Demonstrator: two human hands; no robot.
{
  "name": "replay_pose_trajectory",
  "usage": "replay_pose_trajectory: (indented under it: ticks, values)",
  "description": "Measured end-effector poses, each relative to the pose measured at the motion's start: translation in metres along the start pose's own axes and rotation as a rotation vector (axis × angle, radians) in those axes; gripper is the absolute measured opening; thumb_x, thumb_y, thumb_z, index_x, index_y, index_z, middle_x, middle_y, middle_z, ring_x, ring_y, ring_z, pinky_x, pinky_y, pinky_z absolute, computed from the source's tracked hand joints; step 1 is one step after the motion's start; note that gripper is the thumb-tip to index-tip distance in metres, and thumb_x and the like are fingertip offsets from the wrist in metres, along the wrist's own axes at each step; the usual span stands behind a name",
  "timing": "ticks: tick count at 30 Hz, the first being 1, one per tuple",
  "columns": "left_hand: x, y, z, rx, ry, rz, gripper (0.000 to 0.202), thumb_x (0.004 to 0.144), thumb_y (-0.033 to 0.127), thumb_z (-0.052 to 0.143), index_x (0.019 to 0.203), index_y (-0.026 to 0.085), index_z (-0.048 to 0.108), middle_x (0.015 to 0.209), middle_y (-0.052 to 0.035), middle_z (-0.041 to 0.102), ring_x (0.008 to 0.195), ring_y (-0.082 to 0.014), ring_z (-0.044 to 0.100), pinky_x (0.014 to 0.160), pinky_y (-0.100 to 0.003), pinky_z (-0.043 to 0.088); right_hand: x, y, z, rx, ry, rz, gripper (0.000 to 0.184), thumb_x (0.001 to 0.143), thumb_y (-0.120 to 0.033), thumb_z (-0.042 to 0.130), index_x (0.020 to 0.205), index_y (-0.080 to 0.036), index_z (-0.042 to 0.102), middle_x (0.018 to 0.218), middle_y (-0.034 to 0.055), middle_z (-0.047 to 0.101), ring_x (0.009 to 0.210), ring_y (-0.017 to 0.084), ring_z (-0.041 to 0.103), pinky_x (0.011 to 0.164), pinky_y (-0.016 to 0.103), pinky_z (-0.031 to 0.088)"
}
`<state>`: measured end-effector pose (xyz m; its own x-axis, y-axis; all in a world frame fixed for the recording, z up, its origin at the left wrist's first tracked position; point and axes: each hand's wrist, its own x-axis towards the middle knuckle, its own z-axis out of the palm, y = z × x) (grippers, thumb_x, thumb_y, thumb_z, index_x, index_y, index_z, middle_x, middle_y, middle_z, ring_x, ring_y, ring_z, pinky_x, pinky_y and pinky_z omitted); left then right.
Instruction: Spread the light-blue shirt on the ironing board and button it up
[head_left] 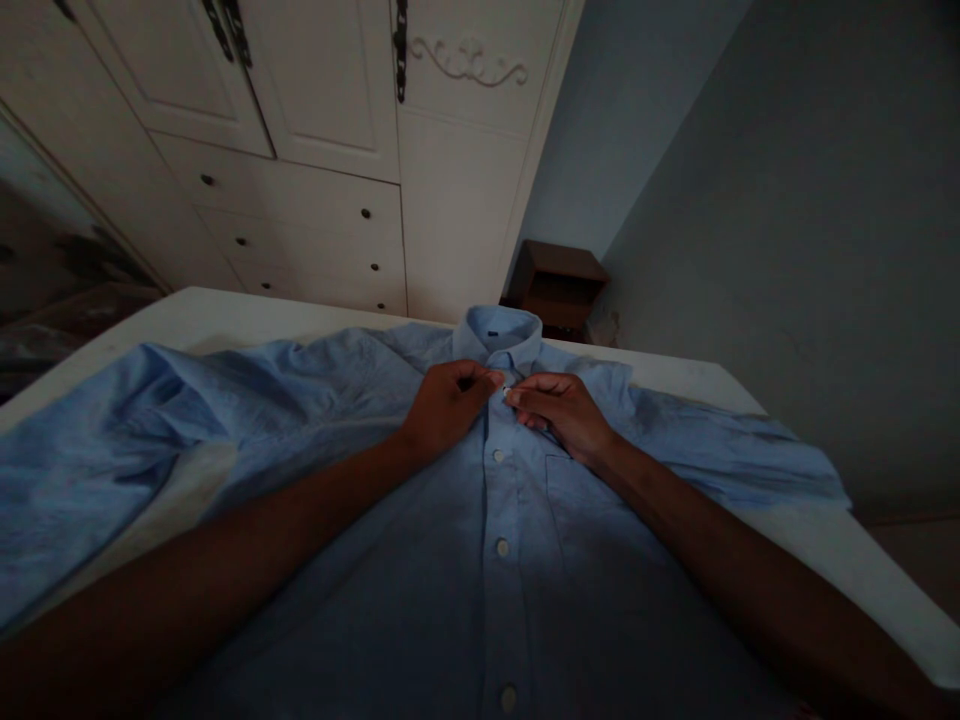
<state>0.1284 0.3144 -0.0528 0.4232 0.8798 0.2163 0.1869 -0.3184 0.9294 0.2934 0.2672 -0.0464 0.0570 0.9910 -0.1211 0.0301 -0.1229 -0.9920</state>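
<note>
A light blue button-up shirt (315, 400) lies spread face up on a white table (217, 310), collar (499, 335) at the far side. My left hand (446, 405) and my right hand (562, 410) meet just below the collar. Both are closed in a pinch on the shirt's front placket, with a small white button (507, 392) between their fingertips. Lower down the placket, several white buttons (501, 547) show in a line. A chest pocket (577, 490) lies under my right wrist.
A cream wardrobe (337, 130) with drawers and dark knobs stands behind the table. A brown wooden bedside unit (559, 285) sits in the corner by the grey wall (787, 250). The shirt's sleeves spread to the table's left and right edges.
</note>
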Motion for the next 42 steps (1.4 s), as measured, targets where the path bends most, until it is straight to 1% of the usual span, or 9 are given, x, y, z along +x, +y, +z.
replay_pose_trajectory:
  ticks: [4, 9, 16, 20, 24, 27, 31, 36, 42]
  values:
    - [0.002, 0.0, -0.001, -0.037, -0.001, -0.021, 0.03, 0.08, 0.039, 0.06, 0.063, 0.015, 0.061, 0.058, 0.0016, 0.054, 0.057, -0.0103, 0.047, 0.055, -0.022, 0.037, 0.0, 0.001, -0.002, -0.004, -0.02, -0.011, 0.025, 0.059, -0.038, 0.08, 0.064, -0.017, 0.069, 0.053, -0.0004, 0.06, 0.047, 0.007, 0.047, 0.044, 0.019, 0.034]
    - [0.005, -0.003, -0.004, -0.048, -0.036, -0.023, 0.03, 0.08, 0.04, 0.059, 0.065, 0.014, 0.061, 0.06, 0.0012, 0.054, 0.059, -0.0101, 0.046, 0.057, -0.023, 0.037, 0.001, 0.006, -0.007, -0.037, -0.062, -0.085, 0.024, 0.065, -0.039, 0.078, 0.07, -0.017, 0.071, 0.057, -0.0001, 0.062, 0.05, 0.007, 0.05, 0.048, 0.02, 0.036]
    - [0.006, -0.006, -0.008, 0.091, -0.094, 0.031, 0.032, 0.084, 0.04, 0.054, 0.067, 0.014, 0.064, 0.061, 0.001, 0.057, 0.059, -0.0109, 0.049, 0.057, -0.023, 0.036, 0.003, 0.011, -0.011, -0.3, -0.112, -0.214, 0.03, 0.076, -0.048, 0.069, 0.077, -0.018, 0.07, 0.065, 0.0006, 0.064, 0.056, 0.01, 0.053, 0.054, 0.023, 0.041]
    - [0.005, -0.007, -0.009, 0.24, -0.108, 0.1, 0.027, 0.086, 0.032, 0.051, 0.069, 0.015, 0.064, 0.067, -0.0006, 0.062, 0.065, -0.0133, 0.056, 0.062, -0.025, 0.039, 0.001, 0.013, -0.008, -0.467, -0.056, -0.335, 0.026, 0.084, -0.044, 0.063, 0.081, -0.02, 0.069, 0.068, 0.0005, 0.065, 0.062, 0.012, 0.057, 0.059, 0.025, 0.043]
    - [0.006, -0.01, -0.01, 0.34, -0.156, 0.202, 0.021, 0.085, 0.025, 0.05, 0.075, 0.016, 0.066, 0.078, -0.0029, 0.067, 0.076, -0.0156, 0.061, 0.073, -0.027, 0.043, -0.001, 0.013, -0.009, -0.597, 0.025, -0.481, 0.019, 0.083, -0.041, 0.066, 0.084, -0.022, 0.066, 0.077, 0.0014, 0.066, 0.072, 0.015, 0.061, 0.068, 0.028, 0.047]
    - [0.007, -0.012, -0.011, 0.37, -0.197, 0.246, 0.022, 0.086, 0.023, 0.049, 0.076, 0.016, 0.068, 0.082, -0.0035, 0.068, 0.079, -0.0158, 0.061, 0.077, -0.028, 0.045, 0.0, 0.013, -0.013, -0.712, -0.037, -0.617, 0.015, 0.085, -0.037, 0.066, 0.089, -0.023, 0.067, 0.085, 0.0031, 0.066, 0.08, 0.017, 0.061, 0.076, 0.031, 0.049]
    - [0.007, -0.014, -0.01, 0.417, -0.209, 0.25, 0.022, 0.086, 0.023, 0.051, 0.078, 0.018, 0.07, 0.084, -0.0038, 0.069, 0.081, -0.0161, 0.062, 0.078, -0.029, 0.046, 0.0, 0.015, -0.017, -0.844, -0.136, -0.747, 0.017, 0.091, -0.034, 0.057, 0.098, -0.023, 0.068, 0.093, 0.006, 0.066, 0.087, 0.018, 0.061, 0.081, 0.033, 0.049]
    - [0.006, -0.014, -0.008, 0.422, -0.191, 0.255, 0.018, 0.084, 0.022, 0.055, 0.079, 0.016, 0.071, 0.083, -0.0049, 0.068, 0.081, -0.0165, 0.062, 0.078, -0.029, 0.046, -0.001, 0.017, -0.018, -0.987, -0.121, -0.766, 0.016, 0.091, -0.03, 0.053, 0.096, -0.022, 0.066, 0.089, 0.0065, 0.064, 0.082, 0.018, 0.06, 0.079, 0.033, 0.049]
    - [0.006, -0.016, -0.008, 0.424, -0.196, 0.274, 0.018, 0.086, 0.024, 0.055, 0.079, 0.017, 0.07, 0.083, -0.005, 0.067, 0.082, -0.0168, 0.061, 0.079, -0.029, 0.046, 0.0, 0.015, -0.015, -0.889, -0.057, -0.743, 0.009, 0.085, -0.028, 0.057, 0.087, -0.022, 0.064, 0.077, 0.003, 0.06, 0.072, 0.016, 0.056, 0.071, 0.03, 0.048]
